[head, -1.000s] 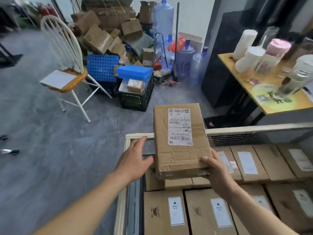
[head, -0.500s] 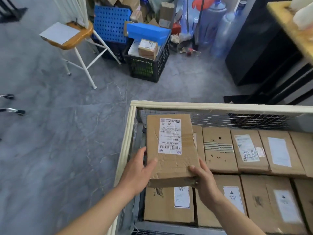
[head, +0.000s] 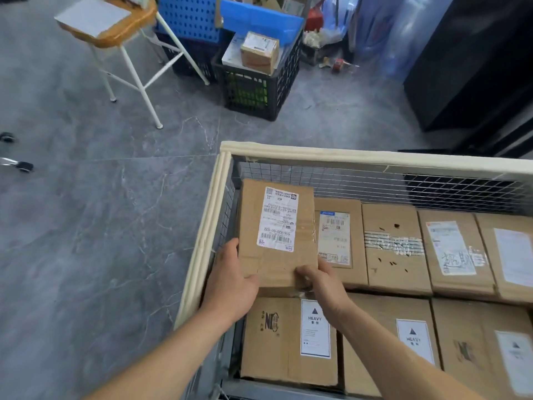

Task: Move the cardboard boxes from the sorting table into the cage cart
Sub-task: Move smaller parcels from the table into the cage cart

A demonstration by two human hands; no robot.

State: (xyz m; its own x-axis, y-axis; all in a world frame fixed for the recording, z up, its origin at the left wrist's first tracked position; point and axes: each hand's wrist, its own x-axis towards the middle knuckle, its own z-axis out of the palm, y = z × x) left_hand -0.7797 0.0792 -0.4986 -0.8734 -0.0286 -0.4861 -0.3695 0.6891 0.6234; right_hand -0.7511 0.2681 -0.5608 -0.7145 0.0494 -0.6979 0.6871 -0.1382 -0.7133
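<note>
Cardboard box (head: 277,232) in the far-left corner of the cage cart (head: 346,157), perhaps resting there. Left hand (head: 230,287) curled round its near-left edge, right hand (head: 320,284) pinching the near-right corner. Judged light, stiff, creased; best gripped at opposite edges.

Boxes (head: 395,249) in cage cart (head: 346,157); crate (head: 253,90) behind.

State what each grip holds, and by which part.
One box, held by both: left grip on its near left edge, right grip pinching its near right corner.
</note>
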